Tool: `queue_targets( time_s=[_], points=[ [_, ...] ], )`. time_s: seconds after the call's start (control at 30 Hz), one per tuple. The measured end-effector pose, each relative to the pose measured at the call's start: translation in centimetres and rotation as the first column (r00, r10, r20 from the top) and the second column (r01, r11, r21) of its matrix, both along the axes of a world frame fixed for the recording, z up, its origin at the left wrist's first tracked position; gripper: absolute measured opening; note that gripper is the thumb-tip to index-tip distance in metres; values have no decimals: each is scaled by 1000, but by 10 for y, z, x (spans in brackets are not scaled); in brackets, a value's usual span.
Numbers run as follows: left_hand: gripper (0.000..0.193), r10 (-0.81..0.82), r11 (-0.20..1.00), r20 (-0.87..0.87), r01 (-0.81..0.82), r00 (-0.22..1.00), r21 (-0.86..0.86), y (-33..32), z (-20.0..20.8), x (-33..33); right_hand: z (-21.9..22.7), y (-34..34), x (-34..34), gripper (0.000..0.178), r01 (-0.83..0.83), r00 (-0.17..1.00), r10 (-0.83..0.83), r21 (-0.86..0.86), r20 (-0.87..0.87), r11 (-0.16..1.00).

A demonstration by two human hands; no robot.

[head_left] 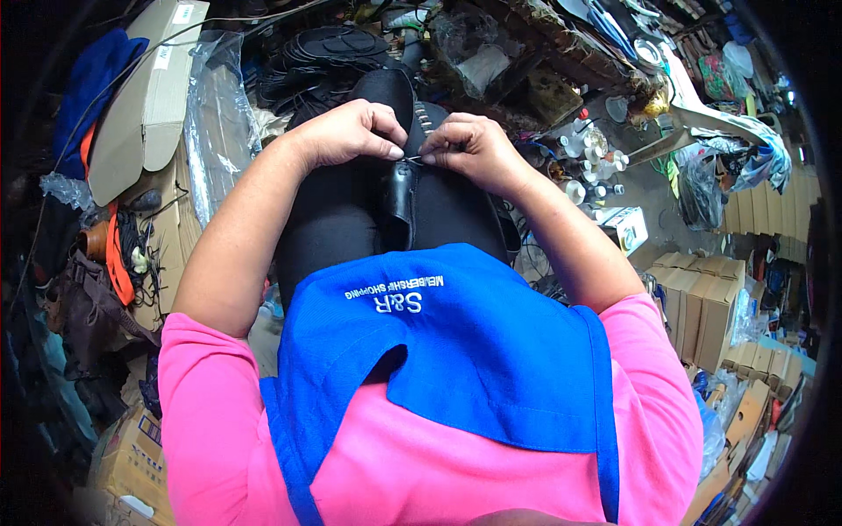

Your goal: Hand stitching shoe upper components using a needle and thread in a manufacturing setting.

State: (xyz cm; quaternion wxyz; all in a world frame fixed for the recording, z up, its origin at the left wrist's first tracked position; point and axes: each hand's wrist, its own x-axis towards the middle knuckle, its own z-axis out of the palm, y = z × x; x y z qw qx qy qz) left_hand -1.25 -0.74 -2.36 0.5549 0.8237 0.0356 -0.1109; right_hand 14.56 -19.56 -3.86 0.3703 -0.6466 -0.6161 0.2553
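Note:
A black leather piece (399, 197), shaped like part of a shoe, is held upright between my thighs. A row of pale stitches (422, 116) runs along the black piece beyond it, near my right fingers. My left hand (355, 133) and my right hand (474, 151) meet over the leather's top edge, fingertips pinched a short way apart. Between them a thin pale thread (410, 159) is stretched, one end in each pinch. Whether a needle is among the fingers is too small to tell.
Black flat sole-like pieces (329, 53) are heaped beyond my knees. Small bottles (583, 145) crowd the right side, with brown cardboard boxes (697, 298) nearer. A cardboard sheet (149, 105) and clear plastic wrap (219, 123) stand at the left. A blue apron (491, 351) covers my lap.

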Motion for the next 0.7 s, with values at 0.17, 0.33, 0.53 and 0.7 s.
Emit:
queue_targets(
  time_s=[0.17, 0.33, 0.53, 0.7],
  points=[
    [22, -16, 1000, -9, 16, 1000, -17, 2, -1, -2, 2, -6, -8, 12, 44, 999, -44, 12, 9, 999],
    [28, -54, 998, -40, 55, 998, 23, 5, -2, -3, 0, -9, -11, 12, 14, 982, -29, 79, 185, 997],
    [34, -145, 986, -57, 149, 988, 75, 7, 0, -1, 7, -13, -15, 17, -56, 938, 10, 124, 347, 991],
    [34, -159, 981, -80, 166, 984, 103, 5, 5, -1, 17, -11, -19, 16, -109, 880, 57, 83, 472, 991]
  ],
)
